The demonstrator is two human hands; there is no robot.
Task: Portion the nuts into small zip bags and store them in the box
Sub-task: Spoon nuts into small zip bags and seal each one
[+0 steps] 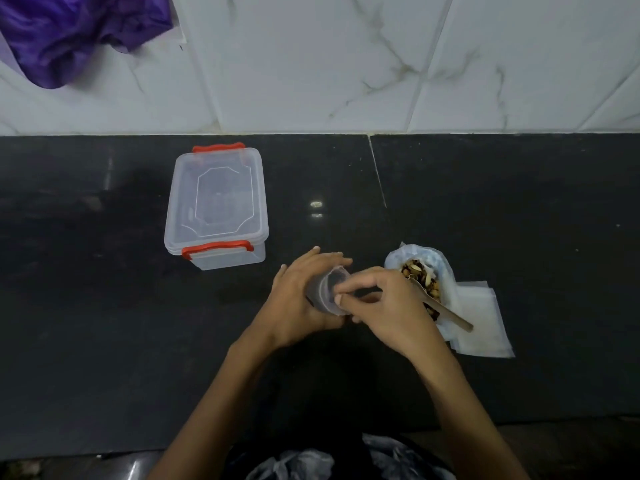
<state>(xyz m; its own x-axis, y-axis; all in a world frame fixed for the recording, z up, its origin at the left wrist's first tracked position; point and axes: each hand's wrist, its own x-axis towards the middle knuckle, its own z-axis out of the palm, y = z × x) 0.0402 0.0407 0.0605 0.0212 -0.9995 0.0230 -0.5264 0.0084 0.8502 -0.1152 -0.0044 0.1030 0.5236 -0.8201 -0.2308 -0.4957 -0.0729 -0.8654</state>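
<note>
Your left hand (pixel 298 299) holds a small bag (pixel 327 292), its mouth facing right; your right hand (pixel 384 306) pinches the rim open. The nuts (pixel 420 277) and spoon (pixel 446 311) lie just right, nearer that hand; the box (pixel 216 206) sits shut, far-left.

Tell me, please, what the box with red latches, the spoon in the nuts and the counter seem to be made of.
Box: clear, glossy plastic, since the counter shows through lid and walls; latches look like opaque red plastic.
Spoon: probably wood, given its matte tan handle; the bowl is partly hidden.
Counter: dark polished stone, perhaps granite, with a mirror-like light reflection and a joint line.
</note>
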